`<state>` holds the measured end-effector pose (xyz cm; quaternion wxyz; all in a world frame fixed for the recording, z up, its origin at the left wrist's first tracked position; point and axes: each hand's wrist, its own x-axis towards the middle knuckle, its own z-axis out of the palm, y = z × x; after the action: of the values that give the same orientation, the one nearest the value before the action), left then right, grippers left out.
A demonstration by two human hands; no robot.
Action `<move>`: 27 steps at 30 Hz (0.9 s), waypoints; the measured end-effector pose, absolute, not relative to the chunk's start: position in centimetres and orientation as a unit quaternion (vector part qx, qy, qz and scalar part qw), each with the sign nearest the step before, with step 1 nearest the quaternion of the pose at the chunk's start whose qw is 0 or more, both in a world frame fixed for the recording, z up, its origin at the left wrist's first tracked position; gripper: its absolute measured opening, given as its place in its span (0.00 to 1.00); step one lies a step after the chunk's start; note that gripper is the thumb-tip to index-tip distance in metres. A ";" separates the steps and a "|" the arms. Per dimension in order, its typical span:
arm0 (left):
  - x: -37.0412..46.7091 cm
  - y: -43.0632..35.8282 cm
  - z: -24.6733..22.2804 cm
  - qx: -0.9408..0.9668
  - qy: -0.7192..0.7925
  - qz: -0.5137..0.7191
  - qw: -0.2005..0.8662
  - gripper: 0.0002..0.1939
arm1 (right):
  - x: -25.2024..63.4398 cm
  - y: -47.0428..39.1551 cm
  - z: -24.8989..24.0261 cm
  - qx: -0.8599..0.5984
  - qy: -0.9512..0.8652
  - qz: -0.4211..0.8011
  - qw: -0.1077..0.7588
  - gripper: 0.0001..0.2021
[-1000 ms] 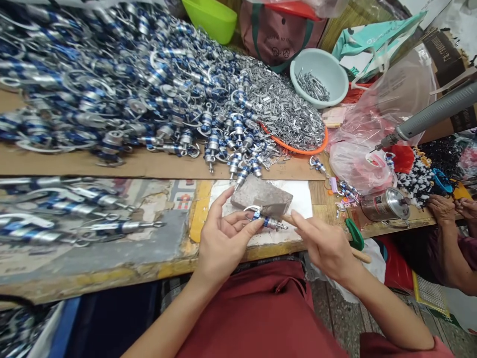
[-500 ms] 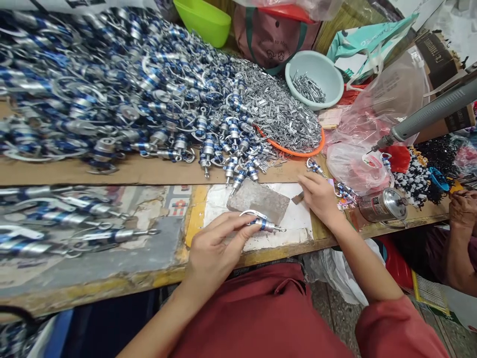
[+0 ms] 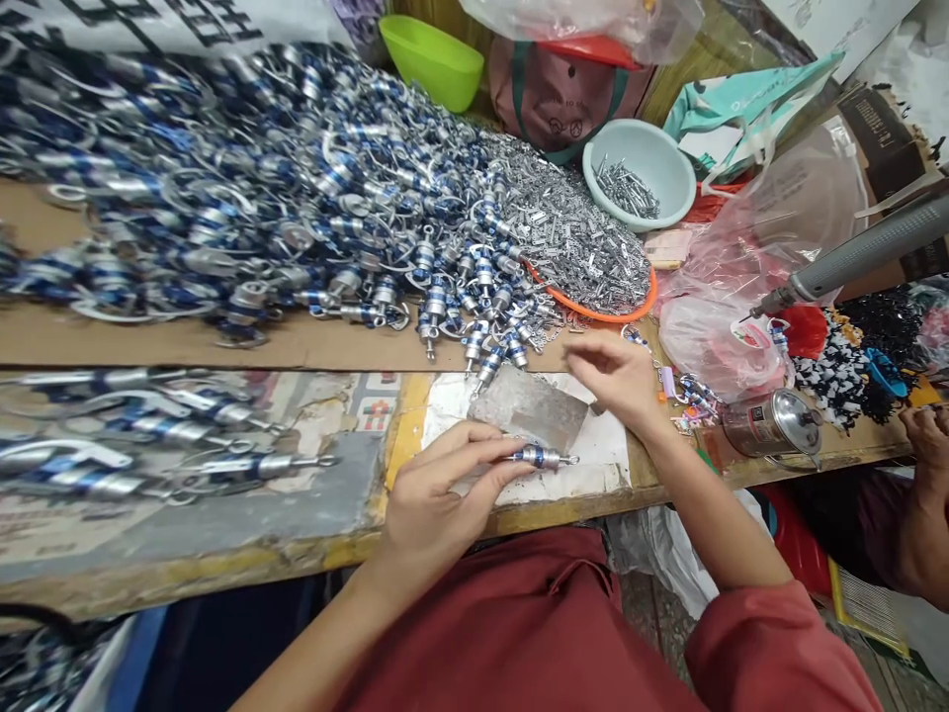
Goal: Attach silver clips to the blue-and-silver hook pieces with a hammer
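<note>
My left hand (image 3: 452, 475) pinches a small blue-and-silver metal cylinder (image 3: 543, 457) between thumb and fingers, over the near side of a grey block (image 3: 530, 403). An eyelet on the cylinder's thin end points right; its other end is hidden in my fingers. Beyond the block's right side hovers my right hand (image 3: 615, 376), its thumb and fingers apart and pointing left. I see nothing clearly held there, though blur hides the fingertips. A small dark flat piece (image 3: 597, 406) shows under that hand, by the block. White paper (image 3: 608, 460) lies beneath the block.
Similar cylinders with curved levers form a large heap (image 3: 297, 198). Small metal parts (image 3: 585, 242) fill an orange-rimmed tray; pins lie in a pale bowl (image 3: 645, 163). At right are a grey power screwdriver (image 3: 852, 252), a lidded metal cup (image 3: 775, 425) and another person's hand (image 3: 926, 435).
My right hand has moved left and a little away from me, towards the small parts. The cylinder in my left hand has turned, so its curved lever no longer shows. The view has shifted slightly.
</note>
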<state>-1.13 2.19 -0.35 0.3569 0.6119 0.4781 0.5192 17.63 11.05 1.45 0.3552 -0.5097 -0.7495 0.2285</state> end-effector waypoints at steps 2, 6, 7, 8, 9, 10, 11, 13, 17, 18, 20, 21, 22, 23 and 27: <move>-1.1 2.1 -0.6 0.597 0.476 0.524 0.376 0.11 | 17.0 8.3 2.3 -0.473 -0.714 0.336 0.392 0.07; -1.0 2.1 -0.8 0.577 0.494 0.529 0.380 0.17 | 15.4 4.6 2.7 -0.448 -0.683 0.412 0.403 0.06; -1.1 2.1 -0.7 0.582 0.492 0.528 0.376 0.17 | 15.1 4.3 2.5 -0.443 -0.674 0.424 0.412 0.06; -1.1 2.1 -0.6 0.589 0.486 0.528 0.371 0.16 | 15.0 4.1 2.3 -0.437 -0.663 0.436 0.423 0.06; -1.1 2.2 -0.4 0.597 0.478 0.530 0.367 0.16 | 14.9 4.0 2.1 -0.433 -0.651 0.447 0.435 0.06; -1.1 2.2 -0.2 0.603 0.471 0.532 0.362 0.15 | 14.9 4.0 1.9 -0.431 -0.639 0.457 0.444 0.07; -1.2 2.3 0.0 0.607 0.466 0.535 0.357 0.15 | 14.9 4.0 1.7 -0.431 -0.628 0.463 0.453 0.07; -1.2 2.4 0.3 0.611 0.464 0.539 0.348 0.15 | 14.8 3.9 1.4 -0.436 -0.611 0.465 0.469 0.07; -1.1 2.3 0.3 0.610 0.466 0.542 0.341 0.14 | 14.5 3.6 1.2 -0.425 -0.608 0.464 0.485 0.07; -1.0 2.3 0.3 0.609 0.462 0.545 0.343 0.14 | 14.5 3.5 1.2 -0.420 -0.613 0.462 0.485 0.07; -0.9 2.2 0.2 0.601 0.455 0.550 0.360 0.12 | 14.6 3.4 1.2 -0.411 -0.635 0.443 0.482 0.06; -0.9 2.2 0.3 0.590 0.456 0.551 0.375 0.10 | 14.8 3.3 1.3 -0.407 -0.656 0.419 0.478 0.07; -1.0 2.2 0.4 0.575 0.462 0.547 0.395 0.09 | 14.9 3.3 1.3 -0.401 -0.686 0.382 0.473 0.09; -1.1 2.2 0.5 0.556 0.471 0.542 0.418 0.07 | 15.2 3.3 1.4 -0.390 -0.720 0.333 0.467 0.11; -1.5 2.3 1.4 0.516 0.488 0.514 0.481 0.04 | 16.5 3.3 1.2 -0.312 -0.840 0.107 0.431 0.10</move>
<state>-1.54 2.29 1.39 0.4813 0.5155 0.4882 0.5140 16.53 3.31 1.21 0.4309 -0.3125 -0.8397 0.1075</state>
